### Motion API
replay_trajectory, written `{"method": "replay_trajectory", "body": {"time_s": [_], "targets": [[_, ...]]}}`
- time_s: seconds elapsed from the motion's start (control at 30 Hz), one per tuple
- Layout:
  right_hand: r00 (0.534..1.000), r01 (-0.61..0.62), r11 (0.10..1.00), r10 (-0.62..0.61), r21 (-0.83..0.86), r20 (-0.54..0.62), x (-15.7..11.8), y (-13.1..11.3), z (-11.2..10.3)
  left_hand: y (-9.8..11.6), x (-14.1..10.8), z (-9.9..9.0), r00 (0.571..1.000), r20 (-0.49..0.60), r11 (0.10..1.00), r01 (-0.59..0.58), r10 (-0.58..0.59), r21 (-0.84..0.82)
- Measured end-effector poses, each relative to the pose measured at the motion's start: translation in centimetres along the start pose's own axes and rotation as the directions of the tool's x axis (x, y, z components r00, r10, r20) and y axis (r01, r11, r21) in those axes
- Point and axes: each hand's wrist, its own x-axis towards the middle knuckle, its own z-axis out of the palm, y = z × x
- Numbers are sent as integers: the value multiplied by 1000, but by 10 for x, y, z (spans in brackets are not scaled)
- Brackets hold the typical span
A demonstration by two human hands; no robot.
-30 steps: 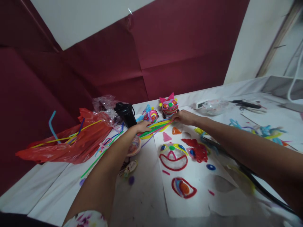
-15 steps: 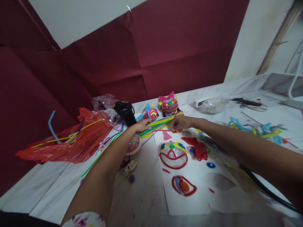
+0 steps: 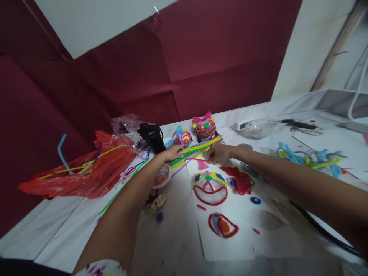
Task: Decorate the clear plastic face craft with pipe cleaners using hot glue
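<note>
A bundle of coloured fuzzy stems [image 3: 195,150] lies across the top of a white paper sheet [image 3: 184,214]. My left hand [image 3: 173,152] rests on the bundle's left end, its fingers partly spread. Near the bundle's right part, my right hand [image 3: 217,152] is closed, pinching a thin pink stem [image 3: 194,159] that runs left towards my left hand. Below my hands the paper bears a face [image 3: 211,189] with a red mouth outline, a pink triangle [image 3: 202,165], a red curly piece [image 3: 240,180] and a red-rimmed eye [image 3: 223,225].
Two decorated heads [image 3: 206,126] [image 3: 182,138] stand behind the bundle. A black bottle [image 3: 152,138] and red plastic bag [image 3: 86,168] are left. Blue-yellow stems [image 3: 310,155], a clear package [image 3: 258,128] and black-handled pliers [image 3: 301,124] lie right.
My right hand has shifted slightly down and towards me, off the bundle, with the pink stem in its fingers. My left hand has barely moved.
</note>
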Motion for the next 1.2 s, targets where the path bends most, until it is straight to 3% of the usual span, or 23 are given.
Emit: {"method": "replay_trajectory", "body": {"time_s": [0.2, 0.47, 0.83, 1.03, 1.2], "targets": [[992, -24, 984, 2, -178, -123, 6, 3, -13, 9, -5, 0, 1000, -29, 994, 8, -5, 105], [932, -165, 904, 12, -394, -362, 13, 1, -11, 19, -6, 11, 998, -47, 985, 37, -30, 169], [947, -167, 878, 16, -448, -322, 41, 0, -13, 23, -4, 9, 997, -55, 989, 68, -62, 130], [940, -194, 891, 49, -411, -337, 39, 1, -25, 18, 1, 4, 984, -114, 989, 143, -136, 48], [942, -196, 897, 60, -396, -331, 38, 3, -27, 18, 0, 1, 987, -101, 992, 127, -126, 6]]}}
